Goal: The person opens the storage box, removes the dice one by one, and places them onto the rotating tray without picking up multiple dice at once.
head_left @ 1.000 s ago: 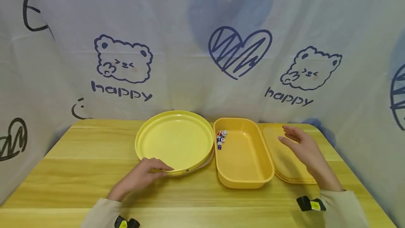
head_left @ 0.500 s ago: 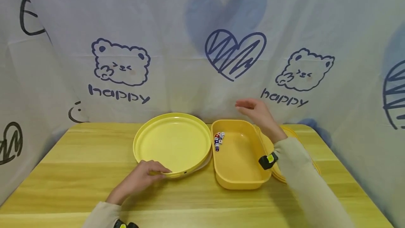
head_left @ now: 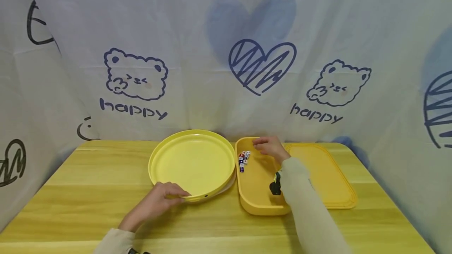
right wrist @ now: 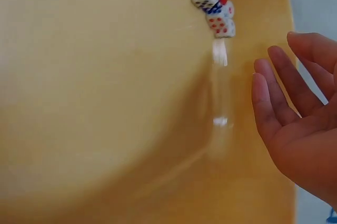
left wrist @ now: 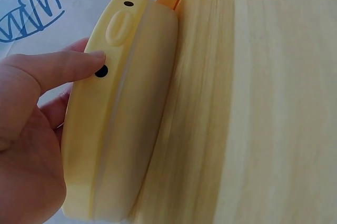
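Observation:
A round yellow tray [head_left: 193, 162] with a raised rim stands left of centre on the table. My left hand [head_left: 157, 204] grips its near rim, the thumb [left wrist: 79, 69] on the outer side beside a black dot and the fingers over the edge. To the right stands an orange-yellow rectangular box [head_left: 263, 209], open at the top. Several small dice [head_left: 243, 161], white, blue and red, lie bunched along its left side. Over the box's back part hovers my right hand [head_left: 271, 147], fingers loosely bent and holding nothing; the dice [right wrist: 213, 3] are just beyond its fingertips.
A flat orange-yellow lid [head_left: 323, 175] lies on the wooden table [head_left: 106, 191] right of the box. Behind the table hangs a white cloth [head_left: 197, 69] printed with bears and hearts. The tray and box stand side by side.
My right hand has moved left from above the lid, then down over the box toward the dice. The left hand has kept its grip on the tray's rim.

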Available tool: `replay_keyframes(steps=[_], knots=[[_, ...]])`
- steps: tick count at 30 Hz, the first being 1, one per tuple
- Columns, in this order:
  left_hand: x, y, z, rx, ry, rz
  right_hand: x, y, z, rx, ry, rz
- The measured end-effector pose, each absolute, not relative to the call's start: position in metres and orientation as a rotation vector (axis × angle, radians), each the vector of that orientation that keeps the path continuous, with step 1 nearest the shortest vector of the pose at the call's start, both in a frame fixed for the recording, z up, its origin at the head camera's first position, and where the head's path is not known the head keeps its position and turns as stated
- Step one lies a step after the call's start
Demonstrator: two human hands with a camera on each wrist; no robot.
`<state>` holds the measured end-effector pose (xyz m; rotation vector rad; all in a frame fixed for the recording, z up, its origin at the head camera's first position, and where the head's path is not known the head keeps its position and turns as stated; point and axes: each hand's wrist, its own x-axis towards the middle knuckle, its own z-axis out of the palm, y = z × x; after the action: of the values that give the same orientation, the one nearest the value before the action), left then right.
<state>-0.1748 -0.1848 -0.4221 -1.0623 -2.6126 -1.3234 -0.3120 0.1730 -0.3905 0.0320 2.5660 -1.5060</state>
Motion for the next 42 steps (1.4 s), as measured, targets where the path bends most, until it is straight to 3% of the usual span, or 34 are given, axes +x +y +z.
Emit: replay_keyframes(steps=[18, 25, 42], knots=[[-0.173, -0.184, -0.425, -1.077, -2.606, -1.331, -0.317, 0.159, -0.432, 0.111, 2.707, -1.453], [-0.173, -0.184, -0.426, -1.061, -2.607, -1.311, -0.332, 0.164, -0.45, -0.025, 2.773, -1.374], [-0.172, -0.184, -0.426, -1.033, -2.626, -1.328, -0.324, 0.158, -0.438, -0.116, 2.841, -1.202]])
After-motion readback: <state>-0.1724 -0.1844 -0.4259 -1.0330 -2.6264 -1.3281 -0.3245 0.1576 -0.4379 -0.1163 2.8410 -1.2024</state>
